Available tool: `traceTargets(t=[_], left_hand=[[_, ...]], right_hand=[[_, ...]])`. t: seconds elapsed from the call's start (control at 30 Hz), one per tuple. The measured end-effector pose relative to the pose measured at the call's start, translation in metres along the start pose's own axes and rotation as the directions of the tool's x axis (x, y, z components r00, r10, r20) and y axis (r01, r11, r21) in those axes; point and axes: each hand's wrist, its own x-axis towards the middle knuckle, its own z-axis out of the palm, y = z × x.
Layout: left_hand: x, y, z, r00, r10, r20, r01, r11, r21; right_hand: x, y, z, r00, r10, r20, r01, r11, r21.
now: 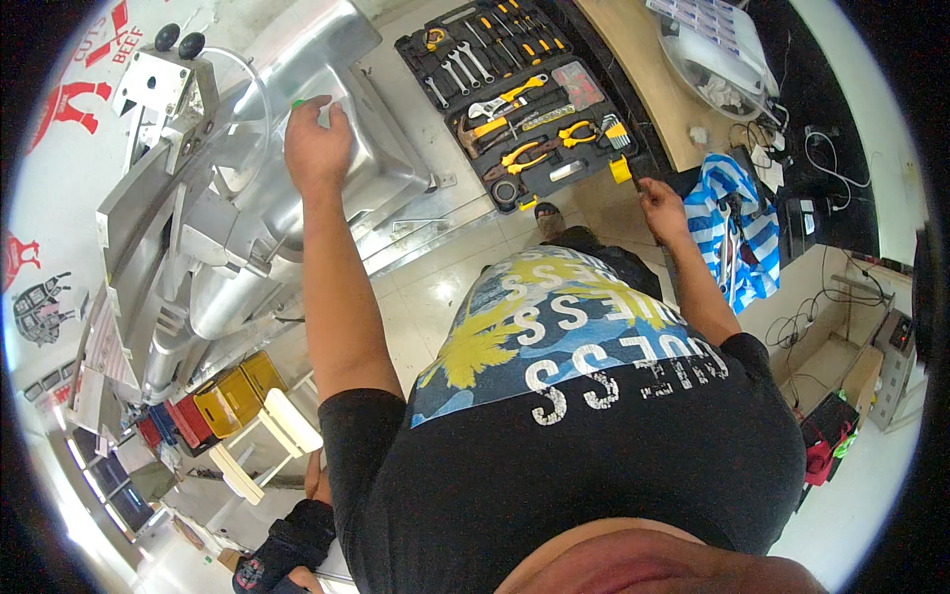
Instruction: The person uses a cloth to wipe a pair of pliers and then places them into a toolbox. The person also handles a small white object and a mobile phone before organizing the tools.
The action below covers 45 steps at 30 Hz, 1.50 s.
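Note:
My left hand [319,148] rests on the silver body of a large metal machine [371,129] that looks like a slicer. Its thumb is spread away from the fingers, and a small green button [298,103] shows at the fingertips. On the right, my right hand [661,210] is closed in a pinch on a thin dark piece, too small to name. Just beyond it is a yellow piece [620,170], at the near edge of an open black tool case [465,117]. Wrenches [460,65], a hammer [483,134], pliers [577,134] and screwdrivers lie in the case.
A wooden-topped counter [643,79] at the right holds a white plastic container [717,49]. A blue-and-white striped bag [737,233] is beside my right forearm, with cables nearby. At lower left are a cream stool [287,421], yellow and red bins [233,401] and another person [287,544].

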Motion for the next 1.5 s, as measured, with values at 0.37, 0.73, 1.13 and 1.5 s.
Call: traceTargets(t=[0.37,0.73,1.13,1.5], left_hand=[[-0.007,0.007,0.001,0.995,-0.082,0.051,0.082,0.997,0.002],[-0.105,0.046,0.045,0.955,0.017,-0.296,-0.076,0.979,-0.19],[-0.248,-0.031,0.151,0.899,-0.11,0.423,0.04,0.984,0.171],[-0.221,-0.059,0.18,0.832,0.083,0.549,-0.053,0.996,-0.07]], right_hand=[[-0.071,0.017,-0.03,0.998,0.03,0.046,-0.027,0.997,-0.066],[-0.016,0.049,-0.055,0.998,-0.059,0.021,0.053,0.979,0.198],[-0.015,0.056,-0.068,0.974,-0.192,0.121,0.145,0.936,0.319],[-0.1,0.15,-0.12,0.721,0.373,-0.585,-0.354,0.923,0.152]])
